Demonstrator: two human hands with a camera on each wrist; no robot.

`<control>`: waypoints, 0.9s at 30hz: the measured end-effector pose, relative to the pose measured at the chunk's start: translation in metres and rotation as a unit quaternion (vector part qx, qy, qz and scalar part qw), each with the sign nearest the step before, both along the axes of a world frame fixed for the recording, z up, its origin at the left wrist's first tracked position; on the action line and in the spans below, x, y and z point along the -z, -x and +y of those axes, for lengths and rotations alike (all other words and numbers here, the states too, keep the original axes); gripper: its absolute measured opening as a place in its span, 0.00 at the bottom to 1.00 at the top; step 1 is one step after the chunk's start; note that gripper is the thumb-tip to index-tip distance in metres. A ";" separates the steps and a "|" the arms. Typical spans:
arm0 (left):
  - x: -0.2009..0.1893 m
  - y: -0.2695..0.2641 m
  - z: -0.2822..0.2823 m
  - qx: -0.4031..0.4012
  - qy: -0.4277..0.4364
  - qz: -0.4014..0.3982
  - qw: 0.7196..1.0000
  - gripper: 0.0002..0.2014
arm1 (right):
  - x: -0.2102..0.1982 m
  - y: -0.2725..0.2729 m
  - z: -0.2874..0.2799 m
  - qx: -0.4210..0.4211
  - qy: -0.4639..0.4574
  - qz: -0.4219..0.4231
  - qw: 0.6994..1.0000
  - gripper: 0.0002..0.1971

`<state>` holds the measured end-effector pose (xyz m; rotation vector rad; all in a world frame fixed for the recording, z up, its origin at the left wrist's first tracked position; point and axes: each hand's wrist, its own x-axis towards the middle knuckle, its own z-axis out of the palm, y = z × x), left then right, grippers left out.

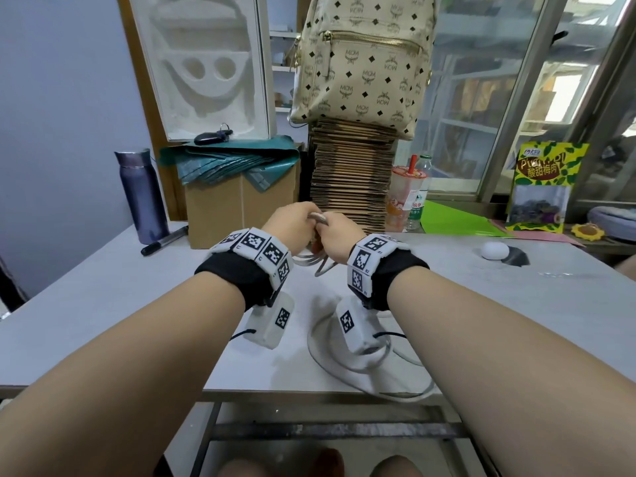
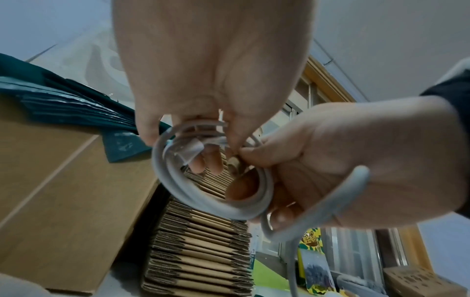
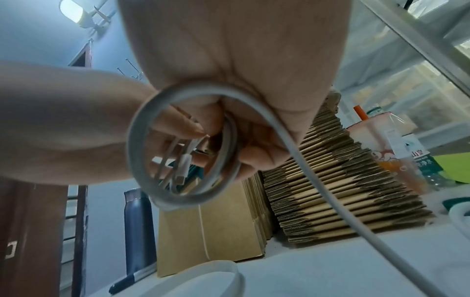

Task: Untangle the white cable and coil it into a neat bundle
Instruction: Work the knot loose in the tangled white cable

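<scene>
Both hands meet above the middle of the grey table (image 1: 103, 297) and hold a small coil of white cable (image 1: 318, 218). My left hand (image 1: 292, 223) pinches the top of the coil (image 2: 203, 193), where a clear tag and a white plug sit among the loops. My right hand (image 1: 335, 241) grips the coil's other side (image 3: 142, 160), fingers curled round the loops. A white plug (image 3: 184, 162) hangs inside the ring. From the coil a loose strand (image 3: 328, 199) runs down to slack cable (image 1: 347, 368) lying in loops near the table's front edge.
Behind the hands stand a cardboard box (image 1: 241, 208), a tall stack of flattened cartons (image 1: 351, 173) with a patterned backpack (image 1: 364, 63) on top, a purple flask (image 1: 141, 194) and a black marker (image 1: 165, 239). Drink cups (image 1: 407, 194) and a white round object (image 1: 495, 250) sit to the right.
</scene>
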<state>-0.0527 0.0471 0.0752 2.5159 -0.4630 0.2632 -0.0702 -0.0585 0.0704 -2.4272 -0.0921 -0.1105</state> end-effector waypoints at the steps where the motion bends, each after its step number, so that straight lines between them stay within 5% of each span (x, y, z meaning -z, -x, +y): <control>1: -0.001 0.002 -0.001 0.006 -0.020 0.004 1.000 0.16 | -0.001 0.001 -0.001 -0.001 0.007 0.004 1.000 0.10; 5: -0.003 0.004 -0.002 0.009 -0.079 0.047 0.996 0.15 | -0.003 0.005 -0.007 -0.013 0.018 0.025 0.999 0.13; 10: -0.004 0.007 -0.005 -0.019 -0.062 0.022 0.998 0.17 | 0.003 0.003 -0.015 -0.023 0.007 0.022 0.999 0.03; 12: -0.003 0.006 -0.004 -0.042 -0.030 0.023 0.998 0.18 | 0.004 0.007 -0.019 -0.039 -0.016 0.021 0.999 0.03; 15: -0.003 0.002 0.002 -0.099 0.058 0.016 0.993 0.18 | 0.006 0.011 -0.022 -0.052 -0.053 0.050 0.996 0.16; 21: -0.011 -0.004 0.010 -0.140 0.174 -0.034 0.974 0.19 | 0.005 0.015 -0.021 -0.095 0.128 0.139 0.977 0.26; 27: -0.020 -0.004 0.009 -0.148 0.314 -0.053 0.936 0.18 | 0.004 0.017 -0.017 -0.095 0.014 0.177 0.979 0.29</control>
